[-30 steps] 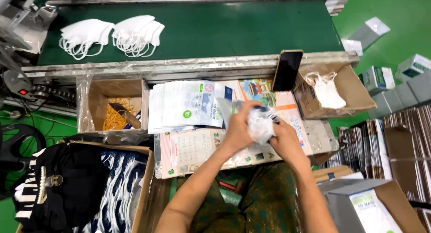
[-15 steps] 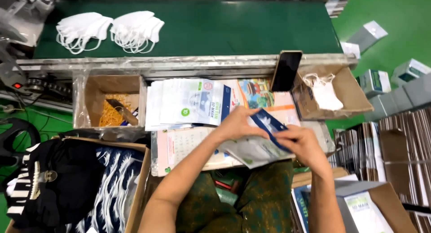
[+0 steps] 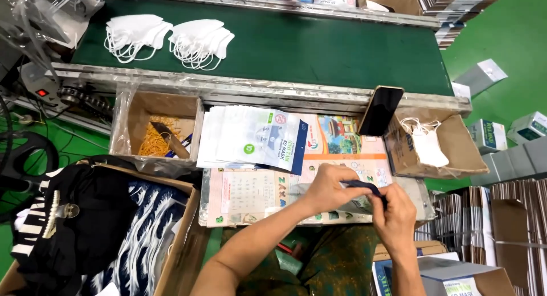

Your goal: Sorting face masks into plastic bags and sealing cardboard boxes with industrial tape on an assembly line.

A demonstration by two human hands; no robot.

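Both hands, left hand (image 3: 330, 189) and right hand (image 3: 396, 216), now pinch the dark top edge of the pouch (image 3: 359, 189), brought flat and closer together than a half-second ago, just below the phone (image 3: 380, 110), apparently closing it.

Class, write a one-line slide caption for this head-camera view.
Both hands, left hand and right hand, pinch a flat pouch beside a green conveyor belt carrying white masks.

Glossy plastic pouches (image 3: 256, 139) stacked mid-frame; matt green conveyor belt (image 3: 319, 48) with soft white cloth masks (image 3: 171, 39) upper left; rough brown cardboard box (image 3: 154, 111), dull metal rail (image 3: 228, 91)
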